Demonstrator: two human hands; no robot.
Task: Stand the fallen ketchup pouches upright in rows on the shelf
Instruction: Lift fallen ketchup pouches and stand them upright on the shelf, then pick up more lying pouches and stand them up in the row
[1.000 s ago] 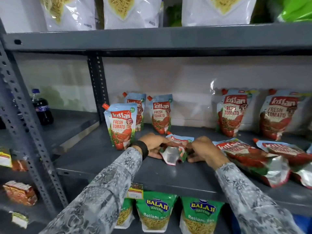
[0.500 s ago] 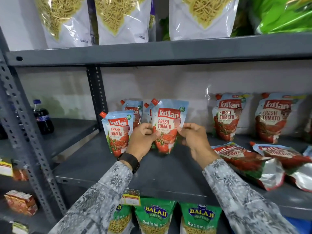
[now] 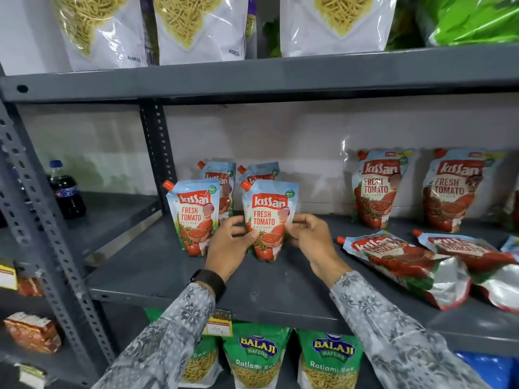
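Pouch now stands on shelf — hands still pinching its sides.

I see shelf: grey painted metal, matt, smooth. Ketchup pouches: glossy printed plastic film; fallen pouch shows shiny silver foil base. My sleeves: soft patterned cloth. Cola bottle: clear glossy plastic.

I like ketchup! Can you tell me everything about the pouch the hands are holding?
The held pouch is a glossy soft pack, pale blue on top, with a red Kissan label, tomato pictures and an orange corner cap. It stands upright on the grey shelf, right of another pouch. The left hand and right hand pinch its sides.
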